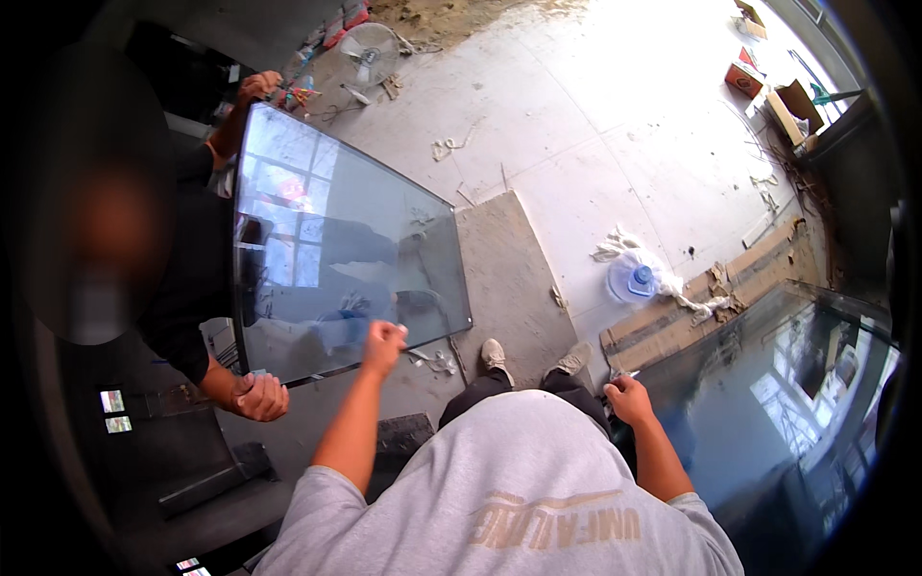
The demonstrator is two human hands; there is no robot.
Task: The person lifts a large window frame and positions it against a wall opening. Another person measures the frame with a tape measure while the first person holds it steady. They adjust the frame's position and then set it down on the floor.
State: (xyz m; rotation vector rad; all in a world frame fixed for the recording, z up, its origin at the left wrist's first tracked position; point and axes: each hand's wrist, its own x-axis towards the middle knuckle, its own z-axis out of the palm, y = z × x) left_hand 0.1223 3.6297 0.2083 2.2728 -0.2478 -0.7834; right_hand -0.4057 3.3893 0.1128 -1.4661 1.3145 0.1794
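My left hand (383,349) is closed in a pinch above the near edge of a dark-framed glass pane (384,240). Something small and pale shows at its fingertips, too small to name. A person in black at the left grips that pane by its far and near left corners, one hand (259,84) at the top and the other (259,396) below. My right hand (627,397) is closed beside the corner of a second, dark glass sheet (711,422) on my right. A small pale bit shows at its fingers, and I cannot make out what they hold.
Dusty cardboard (514,278) lies by my shoes, and cardboard strips (672,312) border the dark sheet. A blue-capped plastic jug (634,278) stands near white rags (706,305). Farther off are a fan (367,56) and open boxes (792,110).
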